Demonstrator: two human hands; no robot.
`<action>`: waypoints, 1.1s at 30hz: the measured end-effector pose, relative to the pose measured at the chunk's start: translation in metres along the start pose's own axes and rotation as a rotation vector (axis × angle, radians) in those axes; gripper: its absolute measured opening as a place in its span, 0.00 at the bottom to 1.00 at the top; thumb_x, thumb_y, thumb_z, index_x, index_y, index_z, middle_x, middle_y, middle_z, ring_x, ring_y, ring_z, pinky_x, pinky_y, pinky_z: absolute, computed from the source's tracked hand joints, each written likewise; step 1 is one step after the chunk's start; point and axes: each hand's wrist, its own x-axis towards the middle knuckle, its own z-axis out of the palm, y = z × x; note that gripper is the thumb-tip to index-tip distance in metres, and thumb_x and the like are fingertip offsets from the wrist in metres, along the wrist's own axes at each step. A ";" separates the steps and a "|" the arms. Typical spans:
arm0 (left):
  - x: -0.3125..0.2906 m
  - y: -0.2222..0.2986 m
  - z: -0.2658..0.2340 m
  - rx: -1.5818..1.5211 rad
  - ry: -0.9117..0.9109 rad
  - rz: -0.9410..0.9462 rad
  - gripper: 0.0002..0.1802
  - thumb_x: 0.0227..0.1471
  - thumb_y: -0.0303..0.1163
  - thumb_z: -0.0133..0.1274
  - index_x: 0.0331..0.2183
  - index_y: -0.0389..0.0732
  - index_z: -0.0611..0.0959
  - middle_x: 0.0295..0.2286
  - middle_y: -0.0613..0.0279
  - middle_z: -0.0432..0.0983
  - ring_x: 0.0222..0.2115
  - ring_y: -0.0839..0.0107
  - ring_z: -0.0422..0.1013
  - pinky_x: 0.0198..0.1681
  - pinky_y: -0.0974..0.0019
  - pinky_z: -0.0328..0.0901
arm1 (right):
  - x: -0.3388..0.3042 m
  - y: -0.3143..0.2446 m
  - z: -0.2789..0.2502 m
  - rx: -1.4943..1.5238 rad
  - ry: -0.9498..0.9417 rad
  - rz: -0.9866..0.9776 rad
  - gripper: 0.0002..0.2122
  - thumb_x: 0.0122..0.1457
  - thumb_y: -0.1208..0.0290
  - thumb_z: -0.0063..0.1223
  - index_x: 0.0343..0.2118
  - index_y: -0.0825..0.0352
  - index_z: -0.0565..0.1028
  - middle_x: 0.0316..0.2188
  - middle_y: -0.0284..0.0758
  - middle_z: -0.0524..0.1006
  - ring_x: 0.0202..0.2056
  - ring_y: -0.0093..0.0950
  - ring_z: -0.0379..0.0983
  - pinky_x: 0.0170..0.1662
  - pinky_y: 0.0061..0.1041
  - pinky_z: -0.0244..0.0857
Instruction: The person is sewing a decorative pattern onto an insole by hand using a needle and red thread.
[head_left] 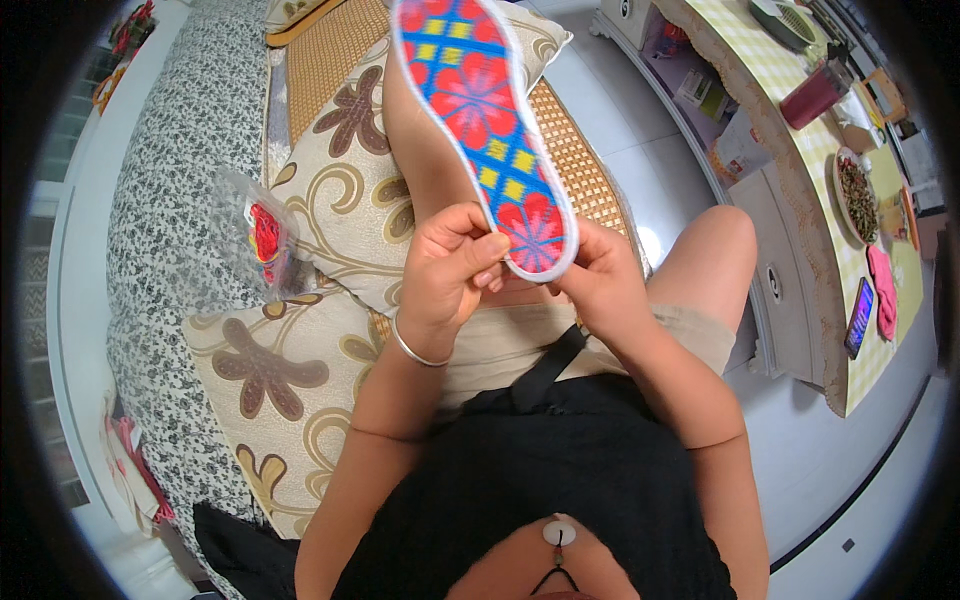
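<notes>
An embroidered shoe insole (472, 105) with red flowers, blue bands, yellow squares and a white edge is held up in front of me. Its heel end points toward me and its far end reaches the top of the view. My left hand (450, 262) pinches the left edge near the heel, and a bracelet circles that wrist. On the other side, my right hand (598, 278) grips the heel's lower right edge, thumb and fingers closed on it. Any needle or thread between the fingers is too small to make out.
A clear plastic bag (262, 235) of red and yellow thread lies on the patterned sofa cover at left. Flowered cushions (270, 368) are beside me. To the right, a table (850, 290) bears a phone (859, 318), a pink cloth (882, 290), a plate (842, 200) and a dark red cup (815, 95).
</notes>
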 end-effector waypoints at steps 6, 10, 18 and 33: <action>-0.008 -0.001 0.014 0.109 0.052 0.007 0.02 0.50 0.20 0.51 0.27 0.34 0.75 0.18 0.65 0.71 0.15 0.85 0.60 0.17 0.80 0.57 | -0.002 0.019 -0.015 0.441 -0.038 0.303 0.11 0.51 0.76 0.56 0.38 0.70 0.72 0.28 0.34 0.75 0.23 0.20 0.68 0.23 0.18 0.61; -0.012 0.002 0.019 0.159 0.064 0.029 0.02 0.50 0.20 0.51 0.27 0.33 0.75 0.18 0.65 0.70 0.15 0.85 0.61 0.18 0.80 0.56 | -0.003 0.019 -0.014 0.442 -0.036 0.328 0.12 0.51 0.76 0.55 0.40 0.69 0.71 0.27 0.34 0.74 0.23 0.21 0.68 0.23 0.19 0.60; -0.016 0.004 0.020 0.186 0.077 0.036 0.02 0.50 0.20 0.51 0.27 0.33 0.75 0.19 0.63 0.72 0.16 0.85 0.62 0.18 0.80 0.57 | -0.006 0.018 -0.013 0.482 -0.070 0.319 0.06 0.52 0.78 0.55 0.33 0.69 0.75 0.25 0.34 0.77 0.21 0.19 0.69 0.23 0.17 0.63; -0.017 -0.002 0.013 0.259 0.180 0.189 0.02 0.50 0.19 0.51 0.29 0.30 0.76 0.20 0.65 0.72 0.17 0.86 0.63 0.18 0.82 0.57 | -0.002 0.020 -0.018 -0.264 0.408 -0.352 0.07 0.50 0.78 0.55 0.33 0.68 0.75 0.34 0.34 0.74 0.33 0.24 0.69 0.37 0.23 0.63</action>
